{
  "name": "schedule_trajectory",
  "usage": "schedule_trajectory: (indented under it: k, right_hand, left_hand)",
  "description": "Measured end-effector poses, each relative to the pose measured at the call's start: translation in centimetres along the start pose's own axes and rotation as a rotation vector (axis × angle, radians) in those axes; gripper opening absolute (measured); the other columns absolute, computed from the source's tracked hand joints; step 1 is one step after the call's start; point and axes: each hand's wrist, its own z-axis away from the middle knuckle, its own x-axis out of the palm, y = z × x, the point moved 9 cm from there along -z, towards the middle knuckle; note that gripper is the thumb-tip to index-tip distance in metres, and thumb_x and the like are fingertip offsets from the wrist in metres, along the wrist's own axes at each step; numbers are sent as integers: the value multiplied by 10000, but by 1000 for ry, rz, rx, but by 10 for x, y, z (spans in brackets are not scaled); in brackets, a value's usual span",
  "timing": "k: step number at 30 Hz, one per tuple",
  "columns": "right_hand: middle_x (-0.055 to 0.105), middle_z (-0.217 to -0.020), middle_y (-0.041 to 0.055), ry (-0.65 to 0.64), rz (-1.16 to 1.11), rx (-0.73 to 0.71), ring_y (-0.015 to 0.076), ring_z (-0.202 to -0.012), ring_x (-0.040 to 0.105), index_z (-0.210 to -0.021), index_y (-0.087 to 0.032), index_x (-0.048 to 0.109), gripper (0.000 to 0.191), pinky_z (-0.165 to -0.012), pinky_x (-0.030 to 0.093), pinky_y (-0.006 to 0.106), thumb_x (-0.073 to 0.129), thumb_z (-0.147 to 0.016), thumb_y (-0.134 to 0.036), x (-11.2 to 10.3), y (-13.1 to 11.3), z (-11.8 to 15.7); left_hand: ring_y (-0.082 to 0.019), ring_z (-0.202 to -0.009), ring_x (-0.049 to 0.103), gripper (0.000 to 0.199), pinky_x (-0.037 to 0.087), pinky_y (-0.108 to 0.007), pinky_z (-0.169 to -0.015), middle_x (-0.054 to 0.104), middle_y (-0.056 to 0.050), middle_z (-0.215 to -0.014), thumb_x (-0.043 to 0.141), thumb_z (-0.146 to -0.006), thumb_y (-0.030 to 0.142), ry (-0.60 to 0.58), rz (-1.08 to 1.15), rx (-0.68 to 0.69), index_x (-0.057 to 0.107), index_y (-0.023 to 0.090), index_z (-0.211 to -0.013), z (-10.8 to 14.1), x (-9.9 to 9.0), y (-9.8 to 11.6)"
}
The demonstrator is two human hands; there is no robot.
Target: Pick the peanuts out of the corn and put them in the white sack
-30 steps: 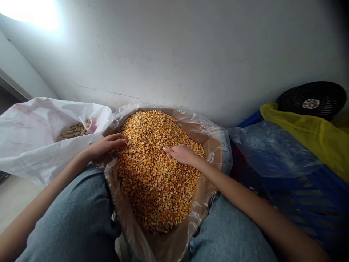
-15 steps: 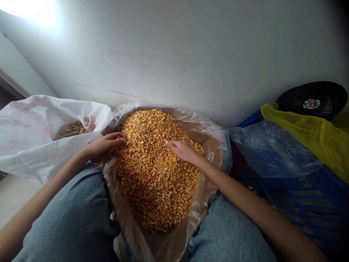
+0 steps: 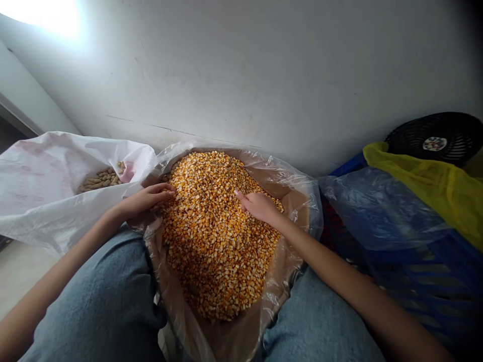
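Note:
Dried yellow corn kernels [image 3: 219, 251] lie heaped in a clear plastic bag [image 3: 315, 201] that lines a brown cardboard box [image 3: 296, 201] between my knees. At the left edge of the heap, my left hand [image 3: 149, 197] rests palm down with its fingers loosely stretched, the fingertips at the kernels. Over the right side of the heap is my right hand [image 3: 258, 206], its thumb out and its fingers curled in. Whatever it may hold is hidden.
To the left stands a white woven sack [image 3: 45, 176] with peanuts in their shells [image 3: 100, 180]. On the right are a blue plastic crate [image 3: 433, 281], a clear plastic sheet [image 3: 385, 206], yellow mesh [image 3: 426, 176] and a black fan grille [image 3: 433, 136]. A pale wall [image 3: 245, 75] rises behind.
My right hand has shifted slightly right over the corn, and its fingers look more curled. My left hand stays about where it was.

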Motion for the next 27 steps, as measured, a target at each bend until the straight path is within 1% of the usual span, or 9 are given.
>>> schedule_trajectory:
  k: [4, 7, 9, 13, 16, 18, 20, 23, 27]
  right_hand:
    - [640, -909, 71, 1, -55, -38, 197, -821, 580, -920, -216, 618, 704, -656, 384, 251, 59, -782, -620, 0, -3, 0]
    - [646, -788, 101, -62, 5, -11, 205, -733, 589, -755, -172, 647, 768, -631, 382, 261, 42, -762, -644, 7, 0, 0]
    - [639, -728, 102, -11, 4, 25, 200, -705, 587, -683, -165, 639, 803, -613, 375, 256, -11, -763, -630, 2, 4, -1]
    - [644, -844, 62, 22, -56, -6, 192, -761, 583, -862, -214, 618, 713, -609, 367, 241, 38, -780, -620, -1, 3, -1]
    - [644, -821, 86, -40, -5, 18, 198, -738, 582, -810, -189, 628, 710, -612, 366, 246, 71, -777, -629, 5, 5, -1]
    - [642, -782, 98, 0, 2, 40, 198, -729, 581, -748, -174, 630, 740, -618, 366, 249, 35, -784, -613, 1, 7, -1]
    - [641, -819, 85, 54, -47, 15, 192, -753, 579, -796, -186, 622, 727, -620, 367, 244, 22, -794, -597, -3, 5, -1]
    - [637, -895, 67, 11, -102, -21, 193, -783, 580, -905, -208, 602, 675, -619, 371, 243, 78, -786, -616, 2, 3, -1]
    - [642, -726, 90, -12, -85, 69, 202, -716, 589, -737, -163, 638, 771, -634, 375, 257, 19, -775, -622, 5, 13, -2]
  left_hand:
    - [-76, -493, 338, 447, 278, -187, -430, 436, 33, -585, 514, -658, 529, 15, -29, 2, 547, 203, -963, 0, -1, 1]
    - [-76, -499, 336, 423, 279, -185, -434, 428, 33, -589, 509, -674, 514, 14, -17, 6, 543, 206, -962, 0, -2, 0]
    - [-73, -496, 332, 414, 274, -183, -429, 420, 35, -591, 509, -679, 508, -1, -10, 6, 539, 209, -964, -1, -1, -1]
    - [-73, -489, 328, 412, 267, -183, -420, 412, 37, -585, 516, -674, 505, -3, -3, 3, 537, 208, -958, -1, 0, 0]
    - [-69, -491, 328, 406, 269, -179, -421, 409, 39, -590, 516, -678, 499, -16, 9, 1, 532, 207, -959, 0, 1, 0]
    - [-70, -495, 332, 409, 273, -179, -423, 417, 37, -599, 514, -676, 504, -18, 3, -3, 533, 207, -957, 0, 1, 0]
    - [-72, -500, 336, 414, 277, -179, -425, 424, 34, -602, 512, -674, 509, -9, -9, 1, 537, 207, -957, 0, 0, 0]
    - [-72, -499, 339, 422, 279, -178, -426, 419, 34, -592, 515, -673, 508, 0, -7, 14, 538, 208, -968, 0, -1, 1]
    - [-72, -478, 335, 441, 275, -183, -413, 416, 37, -567, 517, -662, 522, -1, -1, -4, 543, 205, -968, 1, 0, 1]
